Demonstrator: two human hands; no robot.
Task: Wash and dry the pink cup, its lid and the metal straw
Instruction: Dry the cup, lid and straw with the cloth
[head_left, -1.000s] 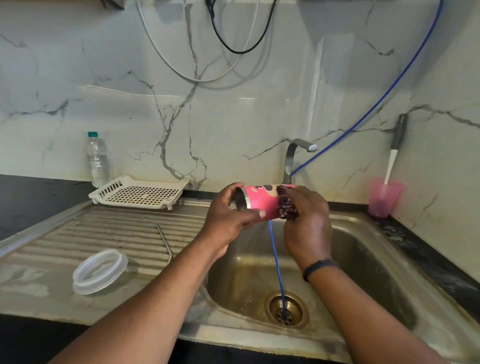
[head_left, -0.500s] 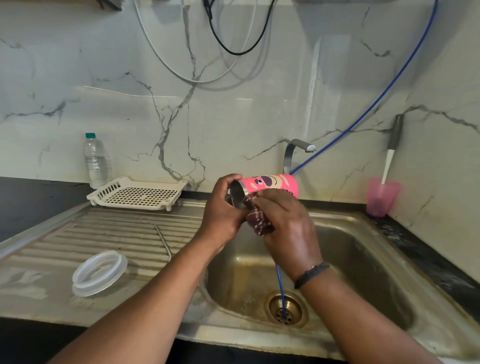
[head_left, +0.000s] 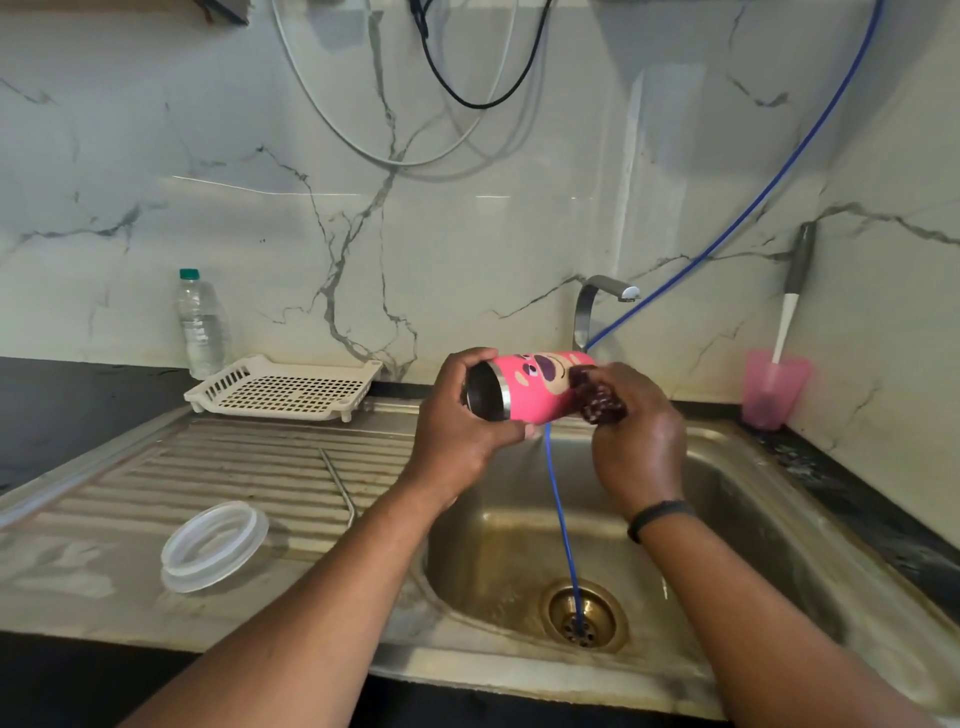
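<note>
Two hands are working the pink cup (head_left: 540, 387) over the sink (head_left: 779, 519). You are holding it on its side, mouth pointing left, just in front of the tap (head_left: 602, 301). Your left hand (head_left: 462, 436) is wrapping the rim end, thumb over the top and fingers curled beneath. Your right hand (head_left: 639, 431) is pressing a dark scrubber (head_left: 600, 397) against the base end, fingers closed around the pad.

Handling note: the cup is looking rigid, steel-lined and glossy outside, so when wet or soapy it is likely turning slippery. Gripping near the rim, where the metal lip gives a ridge, seems the safer hold. Whether water is running over it is hard to tell from here.

The lid (head_left: 213, 545) is lying flat on the draining board (head_left: 156, 478), well apart from the cup. The metal straw (head_left: 337, 483) is resting along the ridges between lid and basin; it is thin and stiff, probably inclined to roll, so pinch it mid-length.
</note>
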